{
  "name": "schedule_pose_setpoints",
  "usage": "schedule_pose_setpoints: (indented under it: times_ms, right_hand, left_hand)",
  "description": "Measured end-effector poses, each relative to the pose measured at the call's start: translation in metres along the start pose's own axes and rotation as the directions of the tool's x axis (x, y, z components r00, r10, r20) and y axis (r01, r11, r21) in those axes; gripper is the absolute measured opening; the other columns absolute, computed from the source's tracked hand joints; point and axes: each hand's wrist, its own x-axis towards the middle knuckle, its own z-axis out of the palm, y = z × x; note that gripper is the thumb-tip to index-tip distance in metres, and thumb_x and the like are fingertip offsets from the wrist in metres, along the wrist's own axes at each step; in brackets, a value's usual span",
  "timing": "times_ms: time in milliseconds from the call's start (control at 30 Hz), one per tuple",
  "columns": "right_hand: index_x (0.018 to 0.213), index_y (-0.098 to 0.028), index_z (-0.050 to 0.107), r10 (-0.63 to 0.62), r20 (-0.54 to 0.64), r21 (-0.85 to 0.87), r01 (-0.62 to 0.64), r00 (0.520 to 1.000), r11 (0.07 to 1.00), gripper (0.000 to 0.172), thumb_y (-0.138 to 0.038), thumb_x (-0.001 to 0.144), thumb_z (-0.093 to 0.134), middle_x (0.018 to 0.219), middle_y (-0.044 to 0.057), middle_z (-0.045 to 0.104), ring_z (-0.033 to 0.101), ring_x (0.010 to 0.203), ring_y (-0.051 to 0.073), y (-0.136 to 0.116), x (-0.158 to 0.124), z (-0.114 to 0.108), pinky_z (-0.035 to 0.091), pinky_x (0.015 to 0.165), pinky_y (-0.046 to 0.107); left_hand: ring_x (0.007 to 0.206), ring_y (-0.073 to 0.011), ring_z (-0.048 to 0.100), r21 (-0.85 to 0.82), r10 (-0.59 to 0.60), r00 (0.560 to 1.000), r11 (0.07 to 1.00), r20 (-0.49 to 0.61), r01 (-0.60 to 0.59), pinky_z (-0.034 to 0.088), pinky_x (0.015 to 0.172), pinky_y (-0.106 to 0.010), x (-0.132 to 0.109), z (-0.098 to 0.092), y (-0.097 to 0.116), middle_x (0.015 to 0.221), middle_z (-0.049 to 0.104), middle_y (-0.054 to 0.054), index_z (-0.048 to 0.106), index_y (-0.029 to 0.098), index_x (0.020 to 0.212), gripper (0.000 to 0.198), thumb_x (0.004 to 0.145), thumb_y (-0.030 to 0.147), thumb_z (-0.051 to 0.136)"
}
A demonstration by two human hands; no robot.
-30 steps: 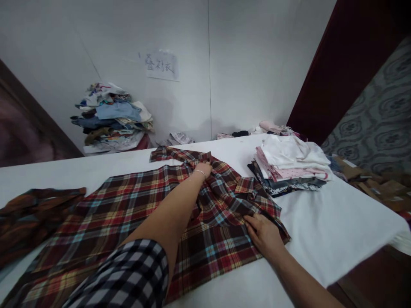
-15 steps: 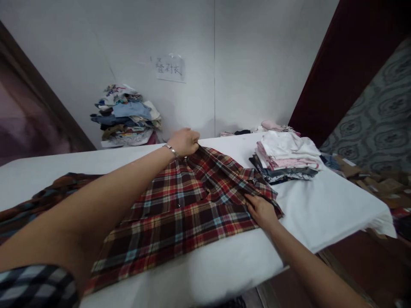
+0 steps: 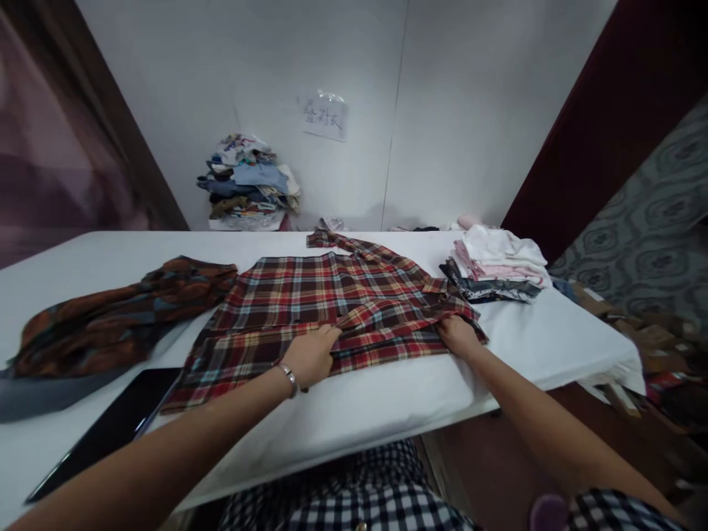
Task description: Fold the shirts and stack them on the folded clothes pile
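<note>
A red and brown plaid shirt [image 3: 299, 287] lies spread across the table, its collar end to the right and one sleeve stretched along the far side. My left hand [image 3: 310, 355], with a bracelet at the wrist, pinches the shirt's near part around mid-length. At the collar end, my right hand [image 3: 459, 335] has its fingers closed on the fabric, the fingertips partly hidden by it. Between the two hands the cloth is bunched in a lengthwise fold.
A white-covered table [image 3: 381, 391] carries everything. On the left lie a dark patterned garment [image 3: 122, 317] and a flat black device [image 3: 116, 420]. Folded clothes [image 3: 498, 262] are stacked at the right; a taller clothes pile [image 3: 248, 184] stands at the back. A handwritten sign [image 3: 325, 118] hangs on the wall.
My left hand has left the raised far-side cloth and come down to the near part of the shirt. The sleeve now lies along the far side. My right hand stays at the collar end.
</note>
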Motion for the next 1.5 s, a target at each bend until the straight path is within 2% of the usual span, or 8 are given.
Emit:
schedule_pose_setpoints:
  times_ms: [133,267,500,633,833,933,1133,1500]
  right_hand:
    - [0.093,-0.011,0.071,0.004,-0.005,-0.065,-0.004,1.0,0.998,0.03,-0.021,0.09,0.043,0.098,0.016,0.067,0.059,0.097,0.022,-0.007,-0.007,-0.007,0.041,0.086,0.028]
    - [0.089,-0.011,0.071,-0.04,-0.034,-0.072,0.038,0.999,0.997,0.032,-0.027,0.091,0.043,0.093,0.015,0.066,0.059,0.095,0.022,-0.01,-0.017,-0.01,0.041,0.089,0.031]
    - [0.109,-0.012,0.069,-0.082,-0.111,0.043,0.088,0.99,0.995,0.035,-0.027,0.09,0.044,0.113,0.015,0.066,0.059,0.107,0.025,-0.007,-0.038,-0.004,0.041,0.097,0.035]
    - [0.107,-0.013,0.07,-0.074,-0.071,0.137,0.083,0.995,0.987,0.035,-0.024,0.089,0.043,0.113,0.015,0.067,0.061,0.107,0.025,-0.003,-0.049,-0.001,0.043,0.095,0.035]
    - [0.096,-0.014,0.073,-0.011,0.015,0.29,0.007,1.0,0.957,0.032,-0.028,0.087,0.046,0.097,0.013,0.072,0.066,0.095,0.026,0.003,-0.055,-0.01,0.047,0.089,0.039]
    - [0.09,-0.018,0.074,0.063,0.095,0.599,-0.107,0.994,0.793,0.027,-0.035,0.084,0.053,0.099,0.009,0.073,0.065,0.098,0.024,0.012,-0.049,-0.025,0.048,0.091,0.039]
    - [0.086,-0.012,0.068,0.277,0.397,0.885,-0.445,0.875,0.137,0.03,-0.038,0.087,0.054,0.1,0.016,0.071,0.067,0.093,0.023,0.034,-0.041,-0.046,0.054,0.082,0.037]
    - [0.081,-0.016,0.056,0.449,0.44,0.799,-0.567,0.778,0.201,0.027,-0.042,0.087,0.057,0.06,0.004,0.064,0.06,0.05,0.013,0.046,-0.045,-0.038,0.046,0.044,0.02]
  left_hand:
    - [0.105,-0.0262,0.055,-0.022,-0.062,0.997,0.998,-0.053,0.061,0.046,0.083,-0.039,-0.015,0.015,0.007,0.107,0.059,-0.011,0.061,0.019,0.097,0.023,0.076,0.02,0.052]
    - [0.095,-0.0235,0.059,0.032,-0.088,0.996,0.996,-0.031,0.089,0.045,0.077,-0.038,-0.018,-0.001,-0.004,0.099,0.061,-0.011,0.06,0.017,0.089,0.027,0.077,0.003,0.041]
    - [0.097,-0.0256,0.055,0.204,0.07,0.903,0.979,-0.423,0.02,0.039,0.09,-0.044,-0.039,-0.051,-0.051,0.1,0.061,-0.011,0.061,0.018,0.087,0.027,0.083,0.005,0.038]
    - [0.099,-0.0235,0.056,0.142,0.161,0.949,0.982,-0.272,-0.125,0.038,0.094,-0.043,-0.069,-0.013,-0.077,0.101,0.063,-0.01,0.062,0.02,0.082,0.03,0.084,0.005,0.036]
    - [0.091,-0.0231,0.058,0.049,-0.06,0.99,0.997,-0.131,0.067,0.043,0.083,-0.036,-0.087,0.025,-0.088,0.095,0.064,-0.009,0.06,0.019,0.084,0.031,0.079,0.001,0.035]
    - [0.092,-0.0242,0.058,0.089,-0.101,0.978,0.989,-0.18,0.119,0.042,0.082,-0.037,-0.083,0.014,-0.085,0.093,0.064,-0.009,0.06,0.019,0.082,0.03,0.078,0.002,0.035]
    - [0.09,-0.0251,0.058,0.125,-0.118,0.965,0.981,-0.234,0.15,0.042,0.08,-0.038,-0.072,0.006,-0.086,0.092,0.064,-0.008,0.058,0.021,0.078,0.027,0.077,0.004,0.036]
    - [0.087,-0.0246,0.06,0.028,-0.035,0.981,0.999,-0.19,0.041,0.045,0.079,-0.039,-0.071,0.02,-0.104,0.093,0.065,-0.01,0.062,0.018,0.083,0.031,0.075,0.015,0.032]
